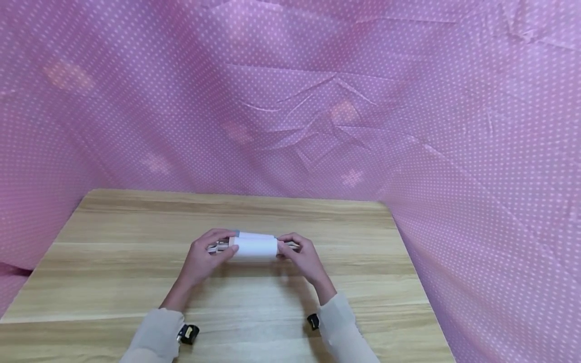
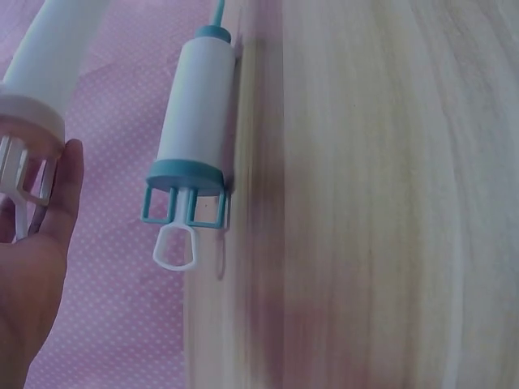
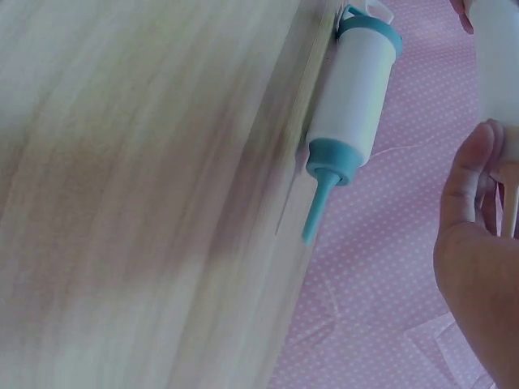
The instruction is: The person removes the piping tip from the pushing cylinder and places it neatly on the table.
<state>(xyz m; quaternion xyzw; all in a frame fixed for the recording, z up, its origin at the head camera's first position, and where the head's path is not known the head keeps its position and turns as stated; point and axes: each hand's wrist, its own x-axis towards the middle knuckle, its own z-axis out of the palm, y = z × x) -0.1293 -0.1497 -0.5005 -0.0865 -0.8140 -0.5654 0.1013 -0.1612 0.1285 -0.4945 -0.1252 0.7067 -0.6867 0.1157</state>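
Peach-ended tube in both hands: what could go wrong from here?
1. Slip: the left hand and right hand hold the peach-ended tube near its ends; if one eases off early, that end may drop.
2. Knock: the teal-ended tube lies just beyond on the table; a bump might set its round barrel rolling.
3. Stray push: the left hand is close to the white handle and could shift it.

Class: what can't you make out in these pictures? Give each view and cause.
Head: much of the teal-ended tube, hidden behind the peach-ended tube.
Left wrist: part of the left hand, cut off by the left edge.
Right wrist: tip of the peach nozzle, hidden by the right hand.
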